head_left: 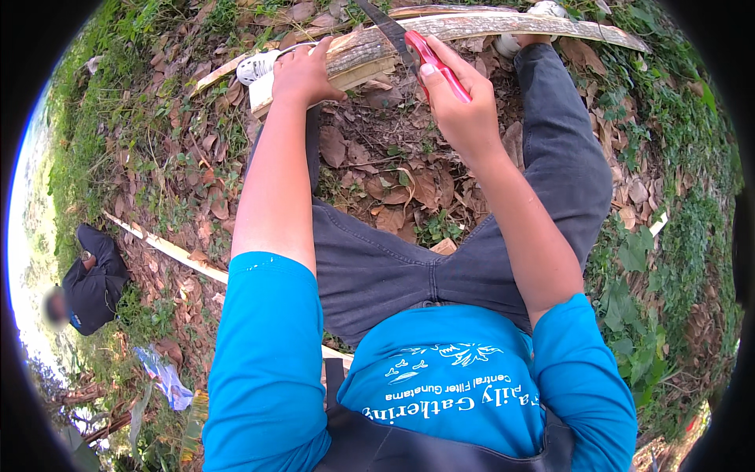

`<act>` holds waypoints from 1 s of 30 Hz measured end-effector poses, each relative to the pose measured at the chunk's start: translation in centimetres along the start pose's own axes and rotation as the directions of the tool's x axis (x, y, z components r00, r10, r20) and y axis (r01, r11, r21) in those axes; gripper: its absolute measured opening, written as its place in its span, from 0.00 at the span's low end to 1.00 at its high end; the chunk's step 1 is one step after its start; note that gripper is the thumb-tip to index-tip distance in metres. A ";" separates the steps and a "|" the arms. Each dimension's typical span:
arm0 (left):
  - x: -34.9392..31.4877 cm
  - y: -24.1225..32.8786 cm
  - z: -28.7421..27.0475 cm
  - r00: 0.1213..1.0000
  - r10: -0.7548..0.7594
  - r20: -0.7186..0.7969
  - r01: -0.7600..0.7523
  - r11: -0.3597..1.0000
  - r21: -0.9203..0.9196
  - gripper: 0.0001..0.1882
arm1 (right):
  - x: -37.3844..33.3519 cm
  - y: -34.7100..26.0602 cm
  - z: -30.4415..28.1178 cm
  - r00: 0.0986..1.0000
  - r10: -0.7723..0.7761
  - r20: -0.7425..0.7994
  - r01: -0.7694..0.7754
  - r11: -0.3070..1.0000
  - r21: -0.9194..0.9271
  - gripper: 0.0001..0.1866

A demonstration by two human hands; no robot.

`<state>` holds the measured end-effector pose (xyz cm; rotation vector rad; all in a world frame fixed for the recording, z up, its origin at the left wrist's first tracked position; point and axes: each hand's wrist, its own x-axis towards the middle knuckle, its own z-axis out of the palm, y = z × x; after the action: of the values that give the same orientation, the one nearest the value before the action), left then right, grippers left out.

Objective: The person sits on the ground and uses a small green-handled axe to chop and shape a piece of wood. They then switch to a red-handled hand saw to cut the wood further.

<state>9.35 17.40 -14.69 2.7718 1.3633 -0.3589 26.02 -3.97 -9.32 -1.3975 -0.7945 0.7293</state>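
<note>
A long slab of wood with rough grey bark [472, 28] lies crosswise in front of me, between my feet. Over its left part my left hand [301, 77] holds it down, fingers across the bark and thumb on the near side. My right hand [464, 110] is wrapped round the red handle of a pruning saw [425, 57]. Its dark, slightly curved blade points up and left and crosses the slab to the right of my left hand. The teeth are too small to make out. Pale cut wood shows along the slab's near edge and left end.
White shoes [255, 68] stand by the wood. Another thin pale strip [169, 248] lies on the leafy ground at left. A person in dark clothes [98, 275] sits farther left, near a crumpled plastic bag [167, 381]. Green plants [692, 244] grow along the right.
</note>
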 end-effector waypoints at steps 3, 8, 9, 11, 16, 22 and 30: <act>-0.1 0.1 0.0 1.000 0.005 -0.017 -0.005 1.000 0.003 0.64 | -0.4 -0.6 -0.4 1.000 0.021 0.017 -0.020 1.000 -0.005 0.26; -0.2 0.0 0.0 0.999 0.011 -0.037 -0.010 1.000 0.014 0.63 | -2.2 -1.4 -0.9 1.000 -0.006 0.014 0.006 1.000 -0.028 0.26; -0.1 0.0 0.0 1.000 0.007 -0.022 -0.007 1.000 0.009 0.63 | -3.2 -1.8 -1.1 1.000 -0.019 0.013 0.020 0.999 -0.046 0.26; -0.1 0.0 -0.3 1.000 -0.001 0.010 0.001 1.000 -0.001 0.64 | -6.1 -3.5 -1.5 0.999 -0.036 0.031 0.039 0.995 -0.088 0.26; -0.4 0.1 0.0 0.999 0.013 -0.034 -0.013 1.000 0.009 0.63 | -10.8 -5.6 -3.2 0.997 0.054 0.047 -0.048 0.991 -0.124 0.27; -0.2 -0.6 0.9 0.999 -0.005 -0.033 0.005 1.000 -0.003 0.64 | -8.1 -6.2 -1.9 0.992 0.068 0.106 -0.059 0.995 -0.083 0.27; 0.1 0.1 0.9 0.999 0.012 -0.041 -0.012 1.000 -0.006 0.63 | 1.8 -1.7 -1.5 0.966 0.238 0.102 -0.257 0.932 0.256 0.24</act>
<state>9.33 17.27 -15.64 2.7963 1.3526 -0.2980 28.21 -3.41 -7.57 -1.2429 -0.5525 1.0465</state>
